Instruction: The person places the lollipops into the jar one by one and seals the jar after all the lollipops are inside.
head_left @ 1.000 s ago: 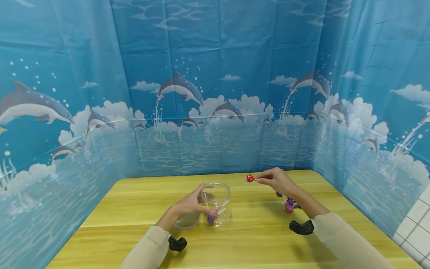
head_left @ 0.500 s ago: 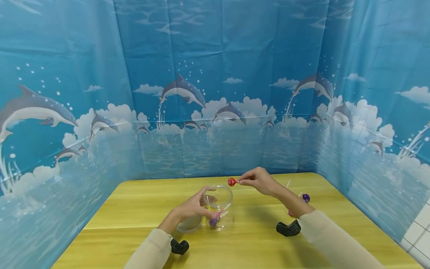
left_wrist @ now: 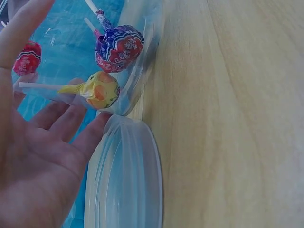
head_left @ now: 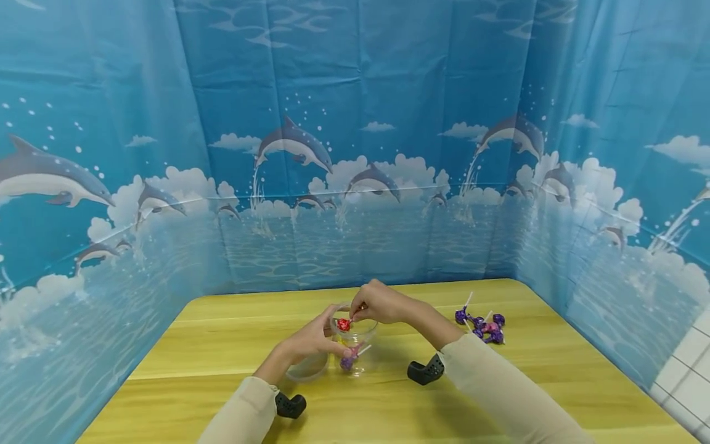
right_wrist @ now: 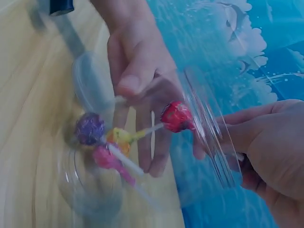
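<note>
A clear plastic jar (head_left: pixel 366 354) stands on the table, and my left hand (head_left: pixel 312 336) grips its side with fingers and thumb spread around it. Inside show a purple lollipop (right_wrist: pixel 90 129), a pink lollipop (right_wrist: pixel 107 157) and a yellow lollipop (left_wrist: pixel 102 90). My right hand (head_left: pixel 383 302) pinches the stick of a red lollipop (head_left: pixel 344 324) at the jar's mouth. In the right wrist view the red candy (right_wrist: pixel 176 117) is just within the rim, candy end first. The clear round lid (left_wrist: pixel 128 175) lies beside the jar, below my left hand.
Several purple and pink lollipops (head_left: pixel 490 327) lie in a loose cluster on the right of the yellow wood-grain table (head_left: pixel 222 345). A blue dolphin-print curtain (head_left: pixel 355 246) hangs behind the table. A black camera mount (head_left: pixel 426 371) is on my right wrist.
My right hand has moved left with the red lollipop and lowered it into the jar's mouth. The lollipop cluster is now uncovered. My left hand stays on the jar.
</note>
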The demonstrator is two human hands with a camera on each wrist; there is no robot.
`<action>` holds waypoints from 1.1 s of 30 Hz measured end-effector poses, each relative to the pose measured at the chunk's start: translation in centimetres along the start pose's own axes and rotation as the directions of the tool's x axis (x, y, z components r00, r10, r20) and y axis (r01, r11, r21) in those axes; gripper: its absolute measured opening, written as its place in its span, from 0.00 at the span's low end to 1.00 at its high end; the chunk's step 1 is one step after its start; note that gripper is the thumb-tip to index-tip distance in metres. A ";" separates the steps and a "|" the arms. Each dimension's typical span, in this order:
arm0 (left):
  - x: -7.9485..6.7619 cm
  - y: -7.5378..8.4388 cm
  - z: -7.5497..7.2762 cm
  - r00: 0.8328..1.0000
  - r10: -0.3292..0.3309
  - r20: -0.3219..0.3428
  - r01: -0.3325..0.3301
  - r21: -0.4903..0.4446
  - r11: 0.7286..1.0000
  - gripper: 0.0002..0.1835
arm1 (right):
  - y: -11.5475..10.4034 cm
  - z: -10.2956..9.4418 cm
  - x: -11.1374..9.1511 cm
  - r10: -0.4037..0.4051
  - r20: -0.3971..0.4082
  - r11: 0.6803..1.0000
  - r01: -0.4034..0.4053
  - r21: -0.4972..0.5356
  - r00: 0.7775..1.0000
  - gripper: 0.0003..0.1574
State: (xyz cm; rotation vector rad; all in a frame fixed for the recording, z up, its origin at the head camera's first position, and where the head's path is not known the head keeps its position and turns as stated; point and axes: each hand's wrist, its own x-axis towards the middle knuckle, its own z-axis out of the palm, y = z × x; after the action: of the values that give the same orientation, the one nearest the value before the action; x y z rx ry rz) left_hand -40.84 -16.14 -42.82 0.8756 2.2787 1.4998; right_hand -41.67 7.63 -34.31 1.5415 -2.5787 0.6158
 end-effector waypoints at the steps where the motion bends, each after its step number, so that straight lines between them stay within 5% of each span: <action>1: -0.1 0.0 0.0 1.000 -0.007 -0.002 0.007 0.000 1.000 0.50 | -0.2 0.1 0.3 0.002 0.012 1.000 -0.002 -0.016 1.000 0.06; 11: 0.0 0.2 0.0 1.000 0.005 0.018 -0.005 -0.017 1.000 0.48 | -1.1 0.7 1.6 0.046 0.072 0.993 -0.037 -0.115 0.996 0.04; 22: 0.1 -0.1 -0.1 1.000 -0.006 0.019 0.006 -0.028 1.000 0.49 | 0.1 1.2 0.9 -0.037 -0.053 0.998 0.034 -0.061 0.998 0.08; 33: -0.1 -0.1 0.2 1.000 -0.008 0.000 0.008 -0.038 0.999 0.49 | 0.4 -0.2 -1.2 0.030 -0.144 0.999 -0.028 0.016 0.989 0.11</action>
State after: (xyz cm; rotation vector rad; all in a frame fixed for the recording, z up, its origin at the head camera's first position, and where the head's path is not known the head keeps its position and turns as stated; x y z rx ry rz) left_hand -40.74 -16.09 -42.97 0.8549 2.2430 1.5350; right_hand -41.50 8.87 -34.56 1.4097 -2.4981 0.7213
